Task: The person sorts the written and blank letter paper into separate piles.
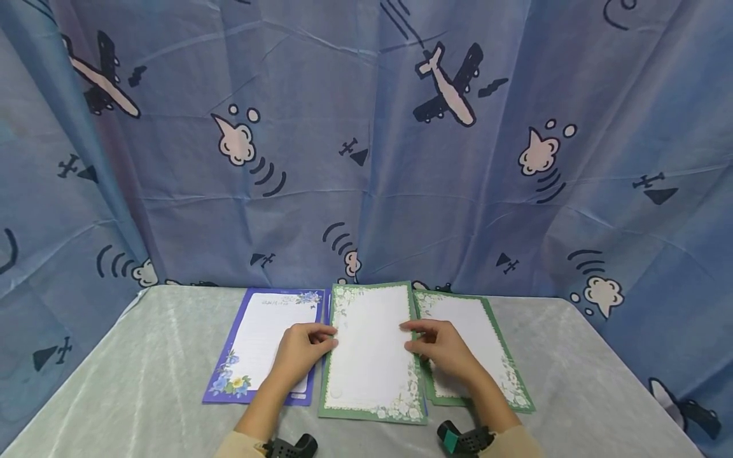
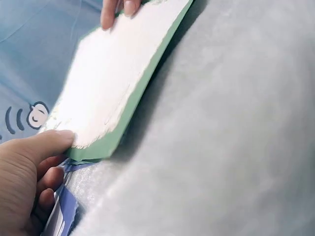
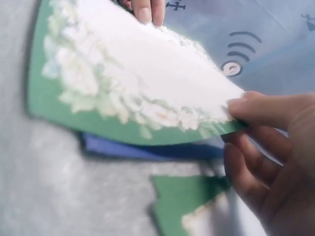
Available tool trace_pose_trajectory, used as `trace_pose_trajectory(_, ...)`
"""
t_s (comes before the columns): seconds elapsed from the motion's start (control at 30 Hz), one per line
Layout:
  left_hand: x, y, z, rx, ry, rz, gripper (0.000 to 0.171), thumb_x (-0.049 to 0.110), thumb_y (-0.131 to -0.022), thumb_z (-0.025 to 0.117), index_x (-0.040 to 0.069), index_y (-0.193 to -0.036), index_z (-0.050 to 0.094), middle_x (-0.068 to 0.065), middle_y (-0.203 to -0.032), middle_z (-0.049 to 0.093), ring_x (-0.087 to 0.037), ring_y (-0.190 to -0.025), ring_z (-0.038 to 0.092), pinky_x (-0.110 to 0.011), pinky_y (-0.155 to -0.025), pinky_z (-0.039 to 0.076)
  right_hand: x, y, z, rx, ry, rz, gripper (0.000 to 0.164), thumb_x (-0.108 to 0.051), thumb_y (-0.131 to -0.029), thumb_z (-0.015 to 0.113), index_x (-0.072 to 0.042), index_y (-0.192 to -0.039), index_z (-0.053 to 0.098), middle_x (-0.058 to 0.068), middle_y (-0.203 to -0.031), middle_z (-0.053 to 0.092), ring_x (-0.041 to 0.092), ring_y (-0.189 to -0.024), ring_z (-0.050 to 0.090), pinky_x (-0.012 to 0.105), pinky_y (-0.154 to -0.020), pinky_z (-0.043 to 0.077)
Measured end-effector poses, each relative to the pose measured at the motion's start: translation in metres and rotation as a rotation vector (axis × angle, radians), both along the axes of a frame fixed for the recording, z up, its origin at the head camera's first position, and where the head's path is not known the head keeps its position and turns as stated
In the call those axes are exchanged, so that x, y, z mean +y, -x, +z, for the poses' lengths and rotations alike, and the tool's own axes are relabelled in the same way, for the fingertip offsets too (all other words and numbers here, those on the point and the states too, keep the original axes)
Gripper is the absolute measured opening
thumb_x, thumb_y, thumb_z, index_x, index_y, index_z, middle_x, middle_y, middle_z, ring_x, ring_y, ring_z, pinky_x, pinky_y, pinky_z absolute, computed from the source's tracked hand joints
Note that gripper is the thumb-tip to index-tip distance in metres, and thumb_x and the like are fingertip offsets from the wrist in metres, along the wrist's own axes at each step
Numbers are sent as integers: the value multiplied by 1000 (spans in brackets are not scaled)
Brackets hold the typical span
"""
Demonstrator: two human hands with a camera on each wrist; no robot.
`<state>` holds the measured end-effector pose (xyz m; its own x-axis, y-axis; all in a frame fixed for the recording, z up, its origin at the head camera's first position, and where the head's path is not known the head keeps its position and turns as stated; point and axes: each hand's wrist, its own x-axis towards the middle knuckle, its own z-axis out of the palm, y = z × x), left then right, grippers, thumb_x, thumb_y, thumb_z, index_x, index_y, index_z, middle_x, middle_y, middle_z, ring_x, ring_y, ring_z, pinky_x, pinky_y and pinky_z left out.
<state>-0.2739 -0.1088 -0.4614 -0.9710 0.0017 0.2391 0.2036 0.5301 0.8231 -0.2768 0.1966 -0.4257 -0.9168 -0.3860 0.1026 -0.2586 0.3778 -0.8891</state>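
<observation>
A sheet of green-bordered floral paper (image 1: 372, 350) is held in the middle, its white centre facing up. My left hand (image 1: 305, 348) pinches its left edge, thumb on top and fingers beneath, as the left wrist view shows. On the opposite edge my right hand (image 1: 443, 346) pinches the same sheet between thumb and fingers. In the right wrist view the sheet (image 3: 147, 73) bows slightly, lifted above a purple-blue sheet (image 3: 128, 148) partly hidden under it.
At left lies a purple-bordered sheet (image 1: 269, 324) with blue flowers and a few written marks. Another green-bordered sheet (image 1: 504, 356) lies at right, partly under my right forearm. A pale cloth covers the table (image 1: 149, 362); a blue airplane-print curtain (image 1: 321, 159) hangs behind it.
</observation>
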Motion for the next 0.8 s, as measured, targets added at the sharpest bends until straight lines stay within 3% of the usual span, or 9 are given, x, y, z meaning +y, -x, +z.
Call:
trace_pose_trajectory(0.27,1,0,6,45,-67,3,13,12,-85,80,16,-98,81,4,-82,74,-8,-75,64,-21,-69,53,-2,-2,12,15,-24,27,41,-18,-94,71,-4,-132,65,24,-110,69,16,-72,63,34,-62,55)
trace_pose_trajectory(0.53,4,-3,21,87,-130,17,12,13,-88,77,15,-99,81,0,-88,78,-6,-75,62,-20,-69,52,-4,-8,27,40,-10,-27,37,-17,-93,72,-6,-129,68,21,-117,67,16,-73,62,37,-65,56)
trace_pose_trajectory(0.8,7,-4,38,56,-159,-35,16,11,-87,79,16,-102,81,-2,-97,78,-9,-81,62,-20,-70,51,-1,-12,41,74,6,-60,38,-18,-93,72,-6,-130,67,21,-118,68,13,-79,65,36,-70,58)
